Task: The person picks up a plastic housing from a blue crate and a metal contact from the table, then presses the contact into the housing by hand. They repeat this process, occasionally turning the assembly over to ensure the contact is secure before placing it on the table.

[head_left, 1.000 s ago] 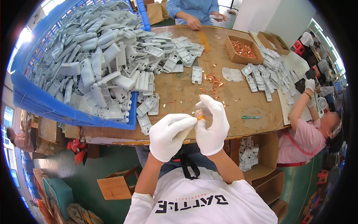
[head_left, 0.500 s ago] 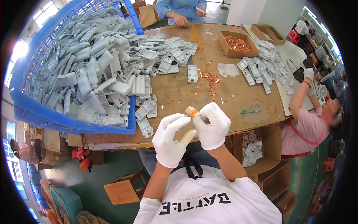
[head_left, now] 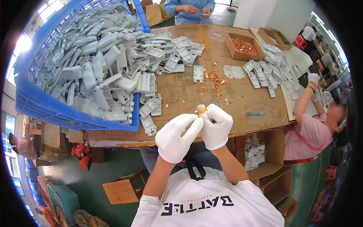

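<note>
My left hand (head_left: 176, 136), in a white knit glove, has its fingers drawn together against my right hand, and its thumb is hidden. My right hand (head_left: 216, 126), also gloved, is curled; one finger points up with a bare tip and an orange band (head_left: 202, 110) round it. The two hands meet just below that band. Whatever lies between the fingertips, if anything, is too small or covered to make out. Both hands are above the near edge of the cardboard-covered table (head_left: 177, 100). Beyond them lie small copper-coloured pieces (head_left: 216, 81) and a single pale plastic casing (head_left: 198, 73).
At the left stands a blue crate (head_left: 75, 117) heaped with pale casings (head_left: 90, 72), some spilling onto the table. A carton of copper-coloured pieces (head_left: 244, 47), more casings (head_left: 261, 73) and a teal pen-like tool (head_left: 255, 114) are to the right. Co-workers stand opposite and at right.
My left fingers have closed in against my right hand, and the left thumb has gone out of sight. Opposite, the co-worker's hands have come nearer together. The whole view has shifted slightly.
</note>
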Demonstrator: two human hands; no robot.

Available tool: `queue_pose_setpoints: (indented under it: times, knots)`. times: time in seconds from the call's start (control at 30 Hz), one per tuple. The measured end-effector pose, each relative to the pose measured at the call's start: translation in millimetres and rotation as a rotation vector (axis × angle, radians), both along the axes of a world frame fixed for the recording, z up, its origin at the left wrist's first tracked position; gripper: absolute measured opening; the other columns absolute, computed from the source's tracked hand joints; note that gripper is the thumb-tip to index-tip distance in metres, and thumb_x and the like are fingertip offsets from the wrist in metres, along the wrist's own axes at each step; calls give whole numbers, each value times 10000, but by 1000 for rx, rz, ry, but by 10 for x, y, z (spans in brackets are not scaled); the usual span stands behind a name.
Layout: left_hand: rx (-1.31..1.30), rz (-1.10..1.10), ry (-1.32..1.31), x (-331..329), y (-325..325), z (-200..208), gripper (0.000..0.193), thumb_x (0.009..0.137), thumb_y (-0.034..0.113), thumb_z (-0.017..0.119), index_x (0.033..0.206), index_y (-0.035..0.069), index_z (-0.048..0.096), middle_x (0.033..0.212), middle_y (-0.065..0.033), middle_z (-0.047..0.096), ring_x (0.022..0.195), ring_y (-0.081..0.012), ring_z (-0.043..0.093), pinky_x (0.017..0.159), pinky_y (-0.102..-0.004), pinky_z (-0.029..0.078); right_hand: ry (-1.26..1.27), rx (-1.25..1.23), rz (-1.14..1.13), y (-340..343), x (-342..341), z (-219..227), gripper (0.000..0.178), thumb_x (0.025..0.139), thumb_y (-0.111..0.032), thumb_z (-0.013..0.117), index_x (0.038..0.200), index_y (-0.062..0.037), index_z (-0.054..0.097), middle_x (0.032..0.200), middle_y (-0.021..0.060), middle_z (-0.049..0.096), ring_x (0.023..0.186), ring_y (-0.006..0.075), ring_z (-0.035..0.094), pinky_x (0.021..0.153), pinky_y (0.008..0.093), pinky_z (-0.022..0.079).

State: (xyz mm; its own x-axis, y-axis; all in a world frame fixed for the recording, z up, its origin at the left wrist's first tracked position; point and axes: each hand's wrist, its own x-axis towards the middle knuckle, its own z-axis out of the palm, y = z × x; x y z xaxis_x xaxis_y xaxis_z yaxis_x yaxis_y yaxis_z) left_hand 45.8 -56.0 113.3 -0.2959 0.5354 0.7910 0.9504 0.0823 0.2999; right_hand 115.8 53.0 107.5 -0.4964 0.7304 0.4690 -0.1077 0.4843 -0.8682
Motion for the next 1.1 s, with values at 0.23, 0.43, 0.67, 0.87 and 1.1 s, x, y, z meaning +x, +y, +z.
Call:
queue_pose_setpoints:
  times: [0.23,0.43,0.67,0.87,1.1]
  knots:
    - [137,-60,-282,5,25,53,293,697,38,788,966,103,693,957,-52,679,804,-207,662,677,-288,543,-38,-201,81,-53,13,20,421,879,-97,680,578,-10,398,521,-2,307,527,64,250,446,281,212]
    - [217,19,-389,64,25,-10,334,697,33,802,1003,72,672,966,-84,677,809,-231,663,689,-301,539,30,-656,256,-117,8,119,348,904,-111,618,585,-61,487,540,-47,430,447,23,342,417,229,233]
    - [219,75,-347,95,-29,-7,340,699,39,798,1013,85,675,970,-84,677,819,-233,663,694,-299,536,128,-951,370,-122,30,97,350,903,-150,635,586,-59,517,489,-44,443,425,20,352,402,220,240]
    - [35,152,-136,123,-75,95,318,707,51,756,1006,154,723,959,-14,672,839,-189,662,687,-275,541,57,-688,187,-191,-31,58,372,908,-136,633,574,-69,484,518,-64,429,458,1,367,398,216,259]
    - [-43,81,80,-55,-119,163,386,630,65,731,999,177,735,928,22,667,854,-156,662,678,-250,537,-2,-594,169,-211,-17,108,411,924,-170,640,568,-69,459,532,-81,370,479,-15,350,390,203,246]
